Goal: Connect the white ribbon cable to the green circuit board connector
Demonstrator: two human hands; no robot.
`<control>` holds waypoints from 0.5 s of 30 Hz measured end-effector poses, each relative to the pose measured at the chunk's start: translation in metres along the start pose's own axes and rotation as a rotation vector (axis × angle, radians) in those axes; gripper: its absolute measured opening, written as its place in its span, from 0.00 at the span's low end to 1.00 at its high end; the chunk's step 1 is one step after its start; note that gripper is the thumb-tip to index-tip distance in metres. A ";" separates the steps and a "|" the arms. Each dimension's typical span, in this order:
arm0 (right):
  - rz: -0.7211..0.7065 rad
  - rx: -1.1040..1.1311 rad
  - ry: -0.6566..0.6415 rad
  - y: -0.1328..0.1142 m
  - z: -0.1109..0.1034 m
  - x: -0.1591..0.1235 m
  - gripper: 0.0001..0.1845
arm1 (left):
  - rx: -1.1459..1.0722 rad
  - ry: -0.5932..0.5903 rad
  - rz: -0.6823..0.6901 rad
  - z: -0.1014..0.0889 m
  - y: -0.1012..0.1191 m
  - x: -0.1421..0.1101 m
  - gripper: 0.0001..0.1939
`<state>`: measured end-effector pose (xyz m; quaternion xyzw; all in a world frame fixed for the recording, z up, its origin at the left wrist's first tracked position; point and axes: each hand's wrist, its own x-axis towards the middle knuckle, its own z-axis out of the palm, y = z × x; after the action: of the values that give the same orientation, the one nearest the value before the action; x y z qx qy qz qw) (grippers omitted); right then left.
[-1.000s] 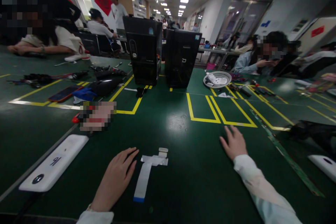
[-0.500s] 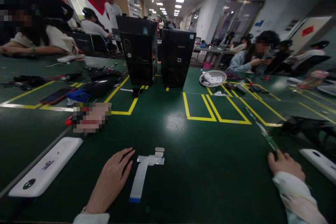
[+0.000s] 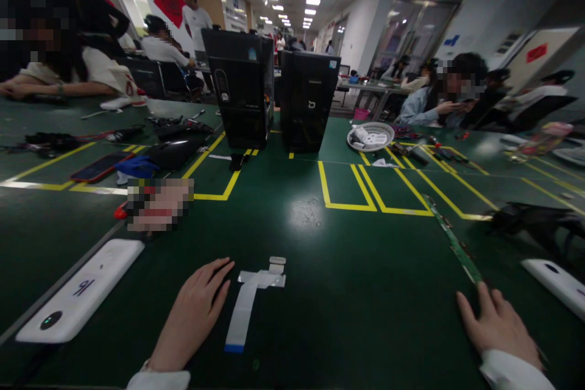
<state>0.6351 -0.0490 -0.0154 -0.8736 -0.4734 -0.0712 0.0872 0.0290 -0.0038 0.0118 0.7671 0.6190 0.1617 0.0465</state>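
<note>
My left hand (image 3: 194, 311) lies on the green table with its fingers stretched out, holding nothing. Just right of its fingertips is a flat ribbon cable (image 3: 242, 311), white with a blue end and a small connector at the top. On the right, a long narrow green circuit board (image 3: 452, 241) rests slantwise on the table. At its near end is my right hand (image 3: 498, 323), thumb spread away from the fingers. One fingertip meets or nearly meets the board's end; I cannot tell whether it touches.
White devices lie at the left (image 3: 80, 292) and right edge. Two black computer cases (image 3: 308, 100) stand at the back, beside a white basket (image 3: 371, 136) of parts. Yellow tape marks sections. Cables and tools lie on the left, and other people sit around.
My right hand has let go of the circuit board and opened, moving slightly toward me and left. The board lies shifted a little nearer and turned more face-up. My left hand stays put.
</note>
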 end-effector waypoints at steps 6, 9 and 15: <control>0.174 0.001 0.029 -0.045 -0.036 -0.056 0.47 | 0.014 -0.013 -0.002 0.002 -0.003 0.000 0.24; 0.215 -0.016 -0.025 -0.049 -0.042 -0.066 0.47 | 0.016 -0.020 0.000 0.001 -0.002 -0.001 0.25; 0.215 -0.011 -0.073 -0.017 -0.027 -0.051 0.49 | -0.003 0.016 0.008 -0.001 0.001 0.001 0.24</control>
<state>0.5921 -0.0878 0.0016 -0.9219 -0.3794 -0.0322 0.0724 0.0299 -0.0030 0.0133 0.7683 0.6159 0.1692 0.0420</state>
